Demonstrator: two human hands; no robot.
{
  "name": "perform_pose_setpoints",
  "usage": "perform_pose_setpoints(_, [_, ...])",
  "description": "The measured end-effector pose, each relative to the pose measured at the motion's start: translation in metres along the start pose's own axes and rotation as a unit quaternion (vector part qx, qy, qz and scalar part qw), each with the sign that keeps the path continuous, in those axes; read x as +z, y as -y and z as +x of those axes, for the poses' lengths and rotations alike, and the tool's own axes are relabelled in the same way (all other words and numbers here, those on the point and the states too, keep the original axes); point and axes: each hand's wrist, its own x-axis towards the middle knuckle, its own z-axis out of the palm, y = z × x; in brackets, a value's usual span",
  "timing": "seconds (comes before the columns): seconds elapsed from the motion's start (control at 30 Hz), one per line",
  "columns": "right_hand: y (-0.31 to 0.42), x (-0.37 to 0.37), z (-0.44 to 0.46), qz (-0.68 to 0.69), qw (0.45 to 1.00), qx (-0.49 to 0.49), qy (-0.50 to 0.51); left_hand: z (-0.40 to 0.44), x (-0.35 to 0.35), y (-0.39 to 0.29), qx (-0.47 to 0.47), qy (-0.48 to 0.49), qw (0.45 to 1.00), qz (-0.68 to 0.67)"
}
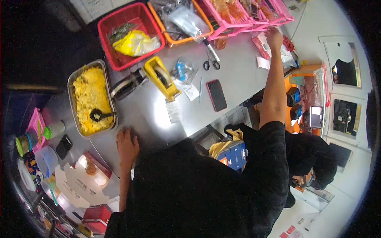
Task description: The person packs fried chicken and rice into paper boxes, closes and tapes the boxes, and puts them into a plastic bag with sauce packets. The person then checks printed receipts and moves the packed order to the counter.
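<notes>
My left hand (pixel 127 146) rests on the metal table (pixel 139 107), fingers apart and holding nothing. Close to it stands a clear tub (pixel 72 99) of yellow, shredded-looking food (pixel 93 89), with a black scoop (pixel 99 115) lying in it. My right arm is stretched to the table's far right. There my right hand (pixel 274 38) is beside a red and white packet (pixel 260 44) and just under a pink basket (pixel 281 20). Its fingertips are too small and partly hidden to show whether they grip anything.
A red basket (pixel 104 41) and an orange basket (pixel 168 41) line the back. Two tape dispensers (pixel 162 77), scissors (pixel 211 63), a phone (pixel 216 95) and receipts (pixel 173 111) lie mid-table. An open cardboard box (pixel 75 186) is at left. Another person (pixel 311 158) is at right.
</notes>
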Motion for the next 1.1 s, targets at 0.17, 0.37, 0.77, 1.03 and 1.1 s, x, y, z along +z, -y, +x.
perform_pose_setpoints(0.17, [-0.048,-0.002,0.007,0.009,0.998,0.068,-0.007,0.013,0.019,-0.016,-0.017,0.048,0.998,0.031])
perform_pose_setpoints(0.37, [-0.118,0.052,0.070,0.019,0.987,0.155,-0.025,0.044,0.042,-0.062,-0.156,0.110,0.982,-0.008])
perform_pose_setpoints(0.77, [-0.220,0.133,0.174,0.068,0.992,0.008,0.105,0.054,0.077,-0.064,-0.263,0.018,0.964,0.021])
perform_pose_setpoints(1.03, [-0.250,0.176,0.206,0.068,0.983,-0.127,0.112,0.067,0.069,-0.089,-0.309,0.032,0.947,0.083])
perform_pose_setpoints(1.1, [-0.249,0.178,0.208,0.071,0.981,-0.137,0.122,0.063,0.073,-0.082,-0.311,0.021,0.948,0.066])
